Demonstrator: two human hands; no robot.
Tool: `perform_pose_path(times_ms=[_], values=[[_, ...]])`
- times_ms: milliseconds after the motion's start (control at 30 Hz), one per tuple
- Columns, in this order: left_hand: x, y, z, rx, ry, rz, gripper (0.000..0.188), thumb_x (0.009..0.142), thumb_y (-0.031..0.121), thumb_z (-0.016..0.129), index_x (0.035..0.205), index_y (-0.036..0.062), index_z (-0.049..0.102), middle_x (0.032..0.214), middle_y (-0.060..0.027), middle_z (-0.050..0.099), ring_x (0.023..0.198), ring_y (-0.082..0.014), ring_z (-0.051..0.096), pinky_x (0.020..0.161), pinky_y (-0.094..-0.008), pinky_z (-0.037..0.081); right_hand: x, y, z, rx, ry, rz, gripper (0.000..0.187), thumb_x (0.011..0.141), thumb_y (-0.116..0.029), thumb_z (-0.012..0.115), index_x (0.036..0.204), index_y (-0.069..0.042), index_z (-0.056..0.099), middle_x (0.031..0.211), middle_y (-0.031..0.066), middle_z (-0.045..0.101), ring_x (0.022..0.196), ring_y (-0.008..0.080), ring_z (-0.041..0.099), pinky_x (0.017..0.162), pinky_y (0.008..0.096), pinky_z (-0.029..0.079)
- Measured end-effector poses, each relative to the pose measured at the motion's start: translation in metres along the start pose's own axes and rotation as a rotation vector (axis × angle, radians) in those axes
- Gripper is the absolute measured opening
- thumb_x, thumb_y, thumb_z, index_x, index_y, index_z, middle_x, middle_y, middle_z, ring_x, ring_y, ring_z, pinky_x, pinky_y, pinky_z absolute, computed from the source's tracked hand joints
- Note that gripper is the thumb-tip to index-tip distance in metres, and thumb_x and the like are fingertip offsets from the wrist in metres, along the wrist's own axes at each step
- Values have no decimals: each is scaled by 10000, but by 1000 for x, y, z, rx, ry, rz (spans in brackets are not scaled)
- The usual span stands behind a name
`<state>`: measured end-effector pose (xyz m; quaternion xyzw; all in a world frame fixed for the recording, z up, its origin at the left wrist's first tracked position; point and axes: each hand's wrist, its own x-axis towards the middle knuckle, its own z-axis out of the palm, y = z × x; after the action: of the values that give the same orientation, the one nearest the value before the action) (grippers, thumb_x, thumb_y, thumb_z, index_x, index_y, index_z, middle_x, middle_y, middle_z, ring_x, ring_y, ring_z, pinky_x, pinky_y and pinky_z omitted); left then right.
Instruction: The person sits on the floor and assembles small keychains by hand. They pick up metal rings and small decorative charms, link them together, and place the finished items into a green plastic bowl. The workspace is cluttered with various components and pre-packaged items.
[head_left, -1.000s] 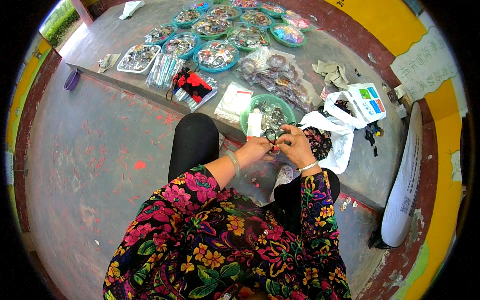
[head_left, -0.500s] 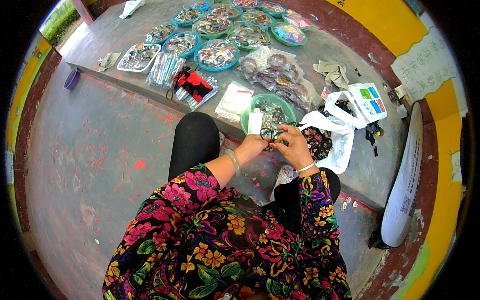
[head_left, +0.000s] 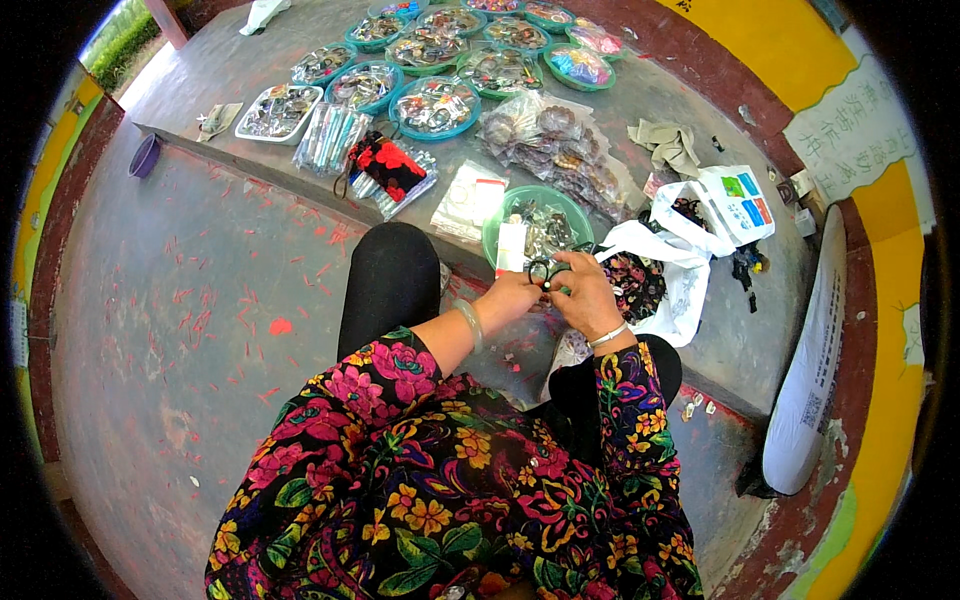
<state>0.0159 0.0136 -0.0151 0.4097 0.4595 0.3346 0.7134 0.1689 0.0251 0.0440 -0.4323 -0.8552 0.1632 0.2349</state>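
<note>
My left hand (head_left: 508, 299) and my right hand (head_left: 590, 300) meet in front of my knees, fingertips pinched close together. Between them is a black hair tie (head_left: 538, 270), its thin loop standing up from the fingers; a small pale bead-like spot shows near the fingertips. A white card with a red edge (head_left: 511, 245) rises just beyond my left fingers, and I cannot tell whether the hand holds it. Right behind the hands stands a green basin (head_left: 487, 232) with small clear packets (head_left: 545, 222). Beside my right hand, an open white plastic bag (head_left: 690, 270) contains dark flowered fabric pieces (head_left: 632, 285).
Several basins of packaged goods (head_left: 436, 105) crowd the raised ledge. Nearer lie a red-and-black pouch (head_left: 390, 167), clear bags (head_left: 560, 145), white packets (head_left: 468, 200) and a beige cloth (head_left: 665, 148). A purple bowl (head_left: 144, 157) sits at far left; a long white panel (head_left: 808, 370) leans at right.
My fingers have shifted slightly around the hair tie, and its loop now stands more open. An orange-red spot seen between the fingertips earlier no longer shows; a pale one does. Other things stay put.
</note>
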Motion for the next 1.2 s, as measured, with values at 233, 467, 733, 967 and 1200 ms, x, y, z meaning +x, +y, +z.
perform_pose_path(times_ms=[233,467,733,967,1200], values=[[1,-6,-2,-82,-54,-10,204,840,108,432,911,-22,573,847,-62,557,743,-144,557,658,-297,518,-1,1,-1,13,-30,7,77,615,-64,605,676,-21,624,1068,143,553,1013,326,480,863,378,393],[-4,0,-1,-168,-136,-37,224,861,162,446,966,2,562,925,-65,553,831,-160,564,686,-305,525,-4,10,0,48,-123,-39,150,636,-112,583,740,-33,659,1147,186,511,1120,355,421,937,393,346],[10,-21,-14,62,-110,393,253,869,156,435,1034,-6,535,960,-78,555,847,-163,568,706,-300,521,-2,10,-1,109,-52,101,180,646,-103,594,815,-77,651,1204,164,477,1178,343,371,973,383,315],[-9,12,-5,-431,-76,-14,245,872,126,405,1039,-16,515,928,-79,550,812,-155,564,718,-289,514,1,6,-6,193,17,130,183,646,-79,596,820,-90,652,1211,142,478,1199,327,354,992,382,292],[-9,13,-4,-407,-69,-42,255,880,140,390,1050,-6,510,943,-78,556,829,-160,564,728,-307,510,-1,14,-4,186,20,82,198,660,-102,582,830,-113,683,1218,125,482,1215,323,337,1002,386,278]])
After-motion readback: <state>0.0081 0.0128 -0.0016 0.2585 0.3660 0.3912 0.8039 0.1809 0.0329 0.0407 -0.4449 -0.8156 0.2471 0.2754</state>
